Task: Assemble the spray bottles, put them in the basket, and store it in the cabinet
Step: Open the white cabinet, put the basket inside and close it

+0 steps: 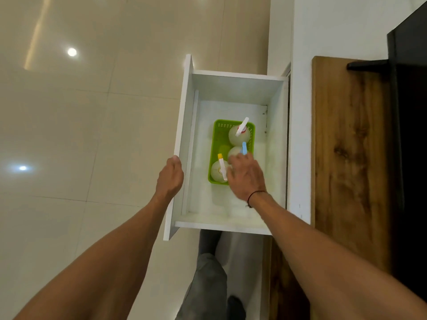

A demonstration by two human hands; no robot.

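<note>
Glossy cream floor tiles [69, 135] fill the left of the view, with two ceiling lights mirrored in them. On the right runs a white cabinet [300, 135] with a wooden top [346, 146] and a dark panel at the far right edge. One white drawer [231, 84] stands pulled out of the cabinet over the floor.

Inside the drawer, toward its right half, sits one green basket [219, 135] with perforated walls. It holds three spray bottles, all pale and round-bodied seen from above: a white-nozzle bottle [239, 135] at the far end, a blue-nozzle bottle [235, 151] in the middle, and a yellow-nozzle bottle [218, 173] at the near left.

The right hand [246, 175] reaches down into the drawer over the near right corner of the basket, its grip loosely spread with fingers bent, fingertips touching the basket's near end among the blue and yellow bottles; whether it clasps anything I cannot tell. A dark cord circles that wrist. The left hand [169, 176] has its grip curled over the drawer's left front panel [182, 135].
</note>
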